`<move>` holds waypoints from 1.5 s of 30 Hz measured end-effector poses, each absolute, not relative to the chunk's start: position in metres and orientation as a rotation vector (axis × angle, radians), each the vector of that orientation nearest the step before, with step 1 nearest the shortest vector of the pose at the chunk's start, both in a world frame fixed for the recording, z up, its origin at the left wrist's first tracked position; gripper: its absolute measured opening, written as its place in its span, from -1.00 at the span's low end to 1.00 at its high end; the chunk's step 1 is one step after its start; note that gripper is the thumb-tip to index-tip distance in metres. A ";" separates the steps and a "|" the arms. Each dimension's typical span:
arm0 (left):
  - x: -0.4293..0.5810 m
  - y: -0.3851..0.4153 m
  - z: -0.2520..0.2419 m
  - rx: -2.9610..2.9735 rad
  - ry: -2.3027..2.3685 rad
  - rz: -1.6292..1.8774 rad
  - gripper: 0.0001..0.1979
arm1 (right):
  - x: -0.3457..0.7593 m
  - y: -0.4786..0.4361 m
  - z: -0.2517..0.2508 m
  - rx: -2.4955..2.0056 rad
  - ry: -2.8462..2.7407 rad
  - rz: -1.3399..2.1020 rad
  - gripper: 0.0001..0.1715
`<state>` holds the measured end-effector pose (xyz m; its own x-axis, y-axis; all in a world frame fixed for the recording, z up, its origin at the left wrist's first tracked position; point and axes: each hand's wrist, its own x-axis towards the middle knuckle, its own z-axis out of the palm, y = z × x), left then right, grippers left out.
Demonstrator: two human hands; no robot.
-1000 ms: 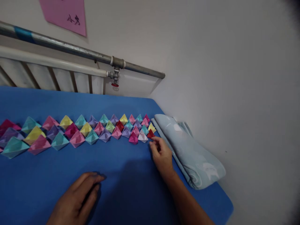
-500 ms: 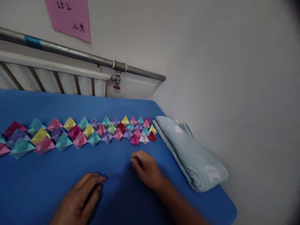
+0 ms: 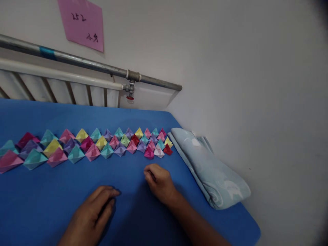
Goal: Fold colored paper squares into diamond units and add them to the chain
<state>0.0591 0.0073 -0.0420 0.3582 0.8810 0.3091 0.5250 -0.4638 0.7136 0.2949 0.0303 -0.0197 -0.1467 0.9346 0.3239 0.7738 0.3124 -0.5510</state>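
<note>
Rows of folded paper boats [image 3: 76, 154] in pink, teal, purple, yellow, green, red and white stand close together across the blue table [image 3: 133, 205]. My left hand [image 3: 96, 208] rests on the tabletop at the lower left, its fingers stretched forward and the thumb apart, holding nothing. On the right, my right hand [image 3: 160, 181] lies on the table in a loose fist; nothing shows in its curled fingers. It is just in front of a magenta paper boat [image 3: 149, 152] and a white paper boat [image 3: 158, 151], touching neither. A red paper boat [image 3: 168, 149] sits at the row's right end.
A folded light-blue cloth [image 3: 207, 167] with white patterns lies along the table's right edge, by the wall. Behind the table run a white radiator [image 3: 58, 78], a metal pipe [image 3: 84, 62] and a red-handled valve [image 3: 130, 92]. A pink paper sign [image 3: 83, 25] hangs above.
The camera view has turned slightly left, so the boats, pipe and sign sit further right in the picture. Both hands keep nearly the same pose, and the boats' arrangement is unchanged.
</note>
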 end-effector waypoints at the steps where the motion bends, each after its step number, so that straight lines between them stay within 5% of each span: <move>1: 0.059 0.007 -0.041 2.119 1.218 0.939 -0.80 | 0.295 0.031 -0.020 -1.507 -1.958 0.335 -0.83; 10: 0.064 0.007 -0.039 2.043 1.185 0.971 -0.80 | 0.301 0.033 0.000 -1.606 -1.592 0.258 -0.77; 18: 0.067 0.007 -0.037 2.002 1.164 0.999 -0.76 | 0.304 0.088 0.052 -2.093 -1.987 0.186 -0.77; 45: 0.071 0.002 -0.039 2.199 1.250 0.889 -0.69 | 0.281 0.120 0.040 -2.446 -2.182 0.090 -0.74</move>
<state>0.0708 0.0021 -0.0393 0.3795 0.8723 0.3082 0.5775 -0.4837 0.6577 0.2813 0.1200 0.0396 0.1168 0.9843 -0.1321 0.9919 -0.1088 0.0656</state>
